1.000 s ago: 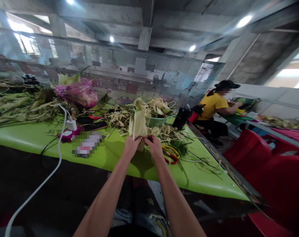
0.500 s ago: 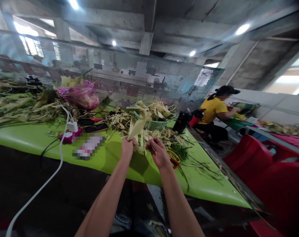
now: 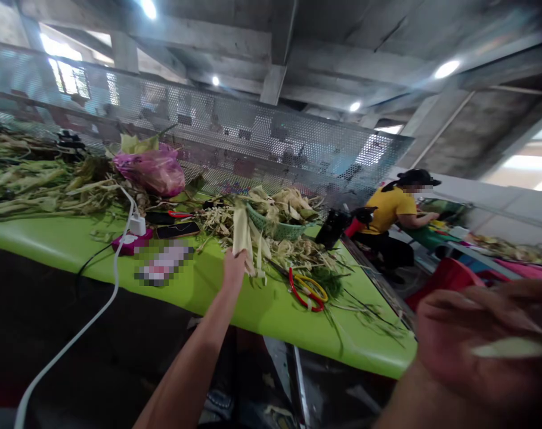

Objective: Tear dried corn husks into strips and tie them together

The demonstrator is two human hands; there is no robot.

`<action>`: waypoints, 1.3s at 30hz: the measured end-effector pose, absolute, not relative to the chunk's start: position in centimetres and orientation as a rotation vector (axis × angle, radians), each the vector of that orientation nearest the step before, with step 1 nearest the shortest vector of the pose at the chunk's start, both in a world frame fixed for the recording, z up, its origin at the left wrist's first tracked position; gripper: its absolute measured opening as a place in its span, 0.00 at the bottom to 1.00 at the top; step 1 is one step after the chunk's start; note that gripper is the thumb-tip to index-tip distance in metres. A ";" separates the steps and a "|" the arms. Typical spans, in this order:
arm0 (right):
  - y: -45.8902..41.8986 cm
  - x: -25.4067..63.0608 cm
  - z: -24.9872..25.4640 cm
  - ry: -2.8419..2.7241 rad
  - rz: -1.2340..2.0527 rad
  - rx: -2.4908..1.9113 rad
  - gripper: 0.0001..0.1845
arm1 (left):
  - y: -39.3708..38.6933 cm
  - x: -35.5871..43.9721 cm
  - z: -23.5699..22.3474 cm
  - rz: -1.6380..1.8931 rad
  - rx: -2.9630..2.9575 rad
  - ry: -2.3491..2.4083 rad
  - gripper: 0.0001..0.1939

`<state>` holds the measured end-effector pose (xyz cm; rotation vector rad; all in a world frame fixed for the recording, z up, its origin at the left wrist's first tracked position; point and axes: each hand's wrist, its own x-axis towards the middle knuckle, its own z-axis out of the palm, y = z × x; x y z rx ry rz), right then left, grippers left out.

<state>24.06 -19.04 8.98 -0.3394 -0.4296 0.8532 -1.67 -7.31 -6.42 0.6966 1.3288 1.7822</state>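
Note:
My left hand (image 3: pixel 234 262) grips a bunch of pale husk-like leaves (image 3: pixel 242 229) over the front of the green table. Far out to the right, past the table's edge, my right hand (image 3: pixel 480 333) is raised close to the camera and smeared by motion. Its fingers look curled around a pale strip (image 3: pixel 512 347), whose kind I cannot make out. Between the hands lie scissors (image 3: pixel 307 292) with red and yellow handles, their blades partly under plant scraps. A green basket (image 3: pixel 279 229) filled with dry leaves stands just behind the held leaves.
On the green table (image 3: pixel 199 298) are a phone (image 3: pixel 177 230), a blurred flat packet (image 3: pixel 163 264), a purple power socket (image 3: pixel 132 241) with a white cable, and a pink bag (image 3: pixel 152 170). Plant stalks (image 3: pixel 42 190) pile at left. A co-worker (image 3: pixel 389 208) sits beyond, near red chairs.
My right hand has swung away from the leaves, out to the far right and nearer the camera. The left hand keeps its hold. The scissors now show more fully.

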 end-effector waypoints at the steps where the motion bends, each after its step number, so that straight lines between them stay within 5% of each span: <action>1: -18.6 23.3 8.7 -0.646 0.829 -0.268 0.05 | -7.4 -1.6 -6.3 1.783 0.713 1.313 0.11; 7: -12.7 15.2 2.9 -1.105 1.119 -0.625 0.10 | -7.3 -0.9 -6.0 1.767 0.860 1.217 0.11; 15: -7.6 10.5 -4.3 -1.245 1.070 -0.894 0.14 | -7.2 -0.8 -6.2 1.727 1.035 1.150 0.09; 25: -6.8 11.5 -5.4 -1.250 1.048 -0.954 0.17 | -7.7 -0.4 -6.1 1.633 1.086 0.990 0.16; 39: -7.4 11.5 -5.2 -1.241 1.108 -0.935 0.15 | -7.5 -0.7 -6.2 1.636 1.168 1.098 0.12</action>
